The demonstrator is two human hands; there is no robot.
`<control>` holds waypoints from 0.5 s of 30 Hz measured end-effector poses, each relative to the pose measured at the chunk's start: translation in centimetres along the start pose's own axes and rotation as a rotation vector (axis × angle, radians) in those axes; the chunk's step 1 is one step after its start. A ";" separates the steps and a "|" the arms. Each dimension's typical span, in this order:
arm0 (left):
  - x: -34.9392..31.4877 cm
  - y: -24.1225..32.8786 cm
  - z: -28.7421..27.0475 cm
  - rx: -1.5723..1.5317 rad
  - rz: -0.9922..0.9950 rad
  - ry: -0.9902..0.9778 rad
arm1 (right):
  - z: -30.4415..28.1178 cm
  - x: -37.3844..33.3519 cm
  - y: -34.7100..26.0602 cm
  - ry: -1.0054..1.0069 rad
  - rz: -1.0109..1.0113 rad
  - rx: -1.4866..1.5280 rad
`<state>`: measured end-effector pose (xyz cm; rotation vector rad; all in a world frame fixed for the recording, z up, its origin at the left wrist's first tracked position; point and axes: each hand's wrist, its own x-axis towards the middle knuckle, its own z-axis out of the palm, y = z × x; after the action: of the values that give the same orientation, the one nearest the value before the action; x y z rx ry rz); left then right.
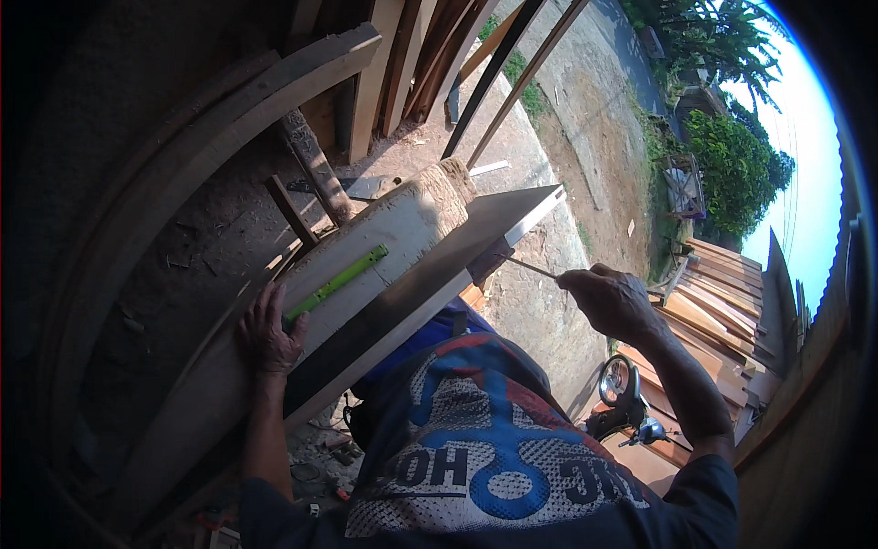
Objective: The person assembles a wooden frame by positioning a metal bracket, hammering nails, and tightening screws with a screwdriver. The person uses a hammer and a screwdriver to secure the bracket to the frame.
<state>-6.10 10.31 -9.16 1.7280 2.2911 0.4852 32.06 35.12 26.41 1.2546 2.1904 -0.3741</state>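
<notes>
My left hand lies on a thick pale timber, fingers spread. Close to its fingertips rests a long, bright green tool whose kind I cannot make out. Along the near side of the timber runs a long wooden board, its far end showing a pale, cut edge. Out to the right, my right hand is closed round the end of a thin, straight rod-like tool. The rod's other end reaches a dark block-like piece beneath the board's far end; the contact itself is unclear.
A large curved wooden piece arches at the left. Upright planks lean at the back. Stacked boards and a motorbike stand at the right. Wood scraps lie on the ground beside a concrete path.
</notes>
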 end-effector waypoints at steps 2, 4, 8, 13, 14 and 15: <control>0.0 0.0 -0.1 0.004 -0.004 -0.006 | 0.2 0.2 0.4 0.006 -0.020 -0.006; 0.0 0.2 -0.2 0.010 -0.020 -0.029 | 0.3 0.7 1.0 0.007 -0.054 -0.029; 0.0 0.1 -0.2 0.011 -0.018 -0.027 | -0.9 1.7 0.2 0.098 -0.174 -0.150; 0.0 0.1 -0.1 0.001 -0.011 -0.011 | -1.3 4.7 2.0 0.009 -0.131 -0.027; 0.0 0.1 -0.2 -0.006 -0.014 -0.018 | -2.1 5.2 2.0 -0.090 0.021 0.110; 0.1 0.2 -0.2 -0.013 -0.016 -0.026 | -2.8 5.5 1.5 -0.125 0.079 0.130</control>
<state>-6.03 10.45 -8.88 1.6984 2.2772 0.4712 30.28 41.08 25.35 1.3446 2.0331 -0.5548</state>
